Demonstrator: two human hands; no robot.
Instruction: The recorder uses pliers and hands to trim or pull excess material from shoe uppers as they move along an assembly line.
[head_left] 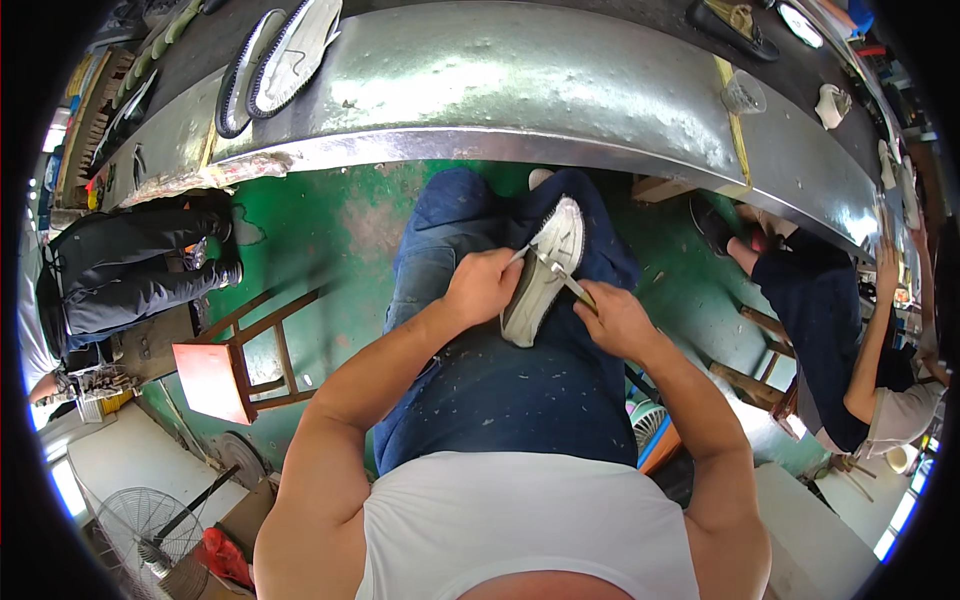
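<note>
A grey and white shoe (545, 270) rests on my lap, toe pointing away, on my blue jeans (500, 380). My left hand (482, 287) grips the shoe's left side and pinches something thin at its upper edge. My right hand (612, 318) is closed around a slim metal tool (566, 281) whose tip touches the middle of the shoe.
A long metal workbench (520, 90) curves across the top, with shoe soles (280, 60) at its left. A wooden stool (235, 360) stands on the green floor to my left. Another person sits at my right (850, 370) and one at my left (130, 275). A fan (140, 525) sits low left.
</note>
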